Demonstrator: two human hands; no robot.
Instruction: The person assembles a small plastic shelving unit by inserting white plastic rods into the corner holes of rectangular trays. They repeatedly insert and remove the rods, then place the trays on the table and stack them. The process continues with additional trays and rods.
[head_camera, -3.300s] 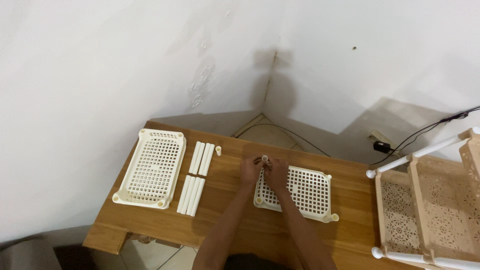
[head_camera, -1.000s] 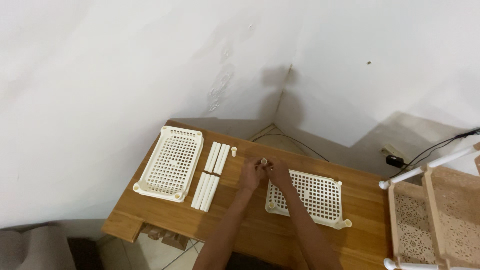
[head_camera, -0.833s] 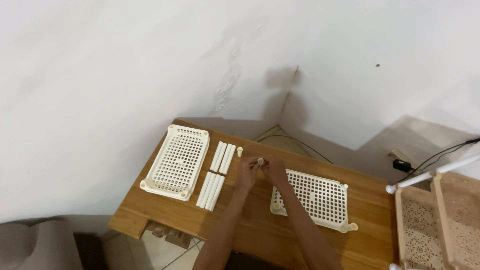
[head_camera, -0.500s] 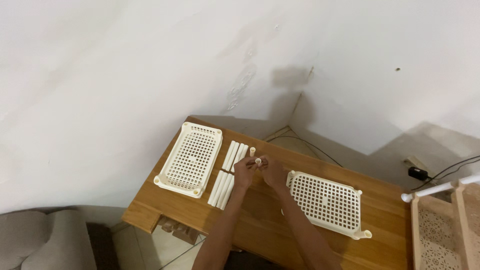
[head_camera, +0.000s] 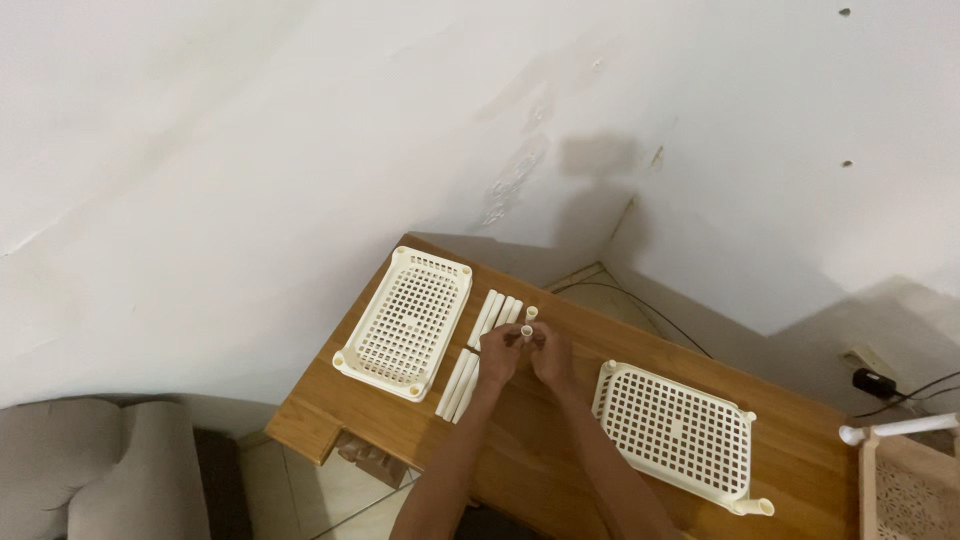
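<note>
Cream plastic tube (head_camera: 526, 331), short and held roughly upright, sits between both hands above the wooden table (head_camera: 560, 470), near the middle of its far half. The left hand (head_camera: 499, 353) has its fingers curled in around the tube's lower part from the nine o'clock side; the right hand (head_camera: 551, 352) pinches it from the three o'clock side. Both hands are closed on it, fingertips meeting, though the exact grip is too small to make out.

At twelve o'clock from the hands, just beyond the fingertips, a short cream connector (head_camera: 532, 313) stands upright on the table. At about eleven o'clock lies a row of long cream tubes (head_camera: 497, 311), side by side; a second row (head_camera: 459, 385) lies at about eight o'clock, partly hidden by the left forearm. Farther out at nine to ten o'clock rests a cream perforated shelf tray (head_camera: 405, 322). At four o'clock, well apart from the hands, lies a second perforated tray (head_camera: 678, 431) with a tube stub (head_camera: 752, 507) at its near right corner.

At the far three o'clock edge, a beige rack (head_camera: 905, 468) shows partly. A grey sofa (head_camera: 95, 470) sits at eight o'clock on the floor.
</note>
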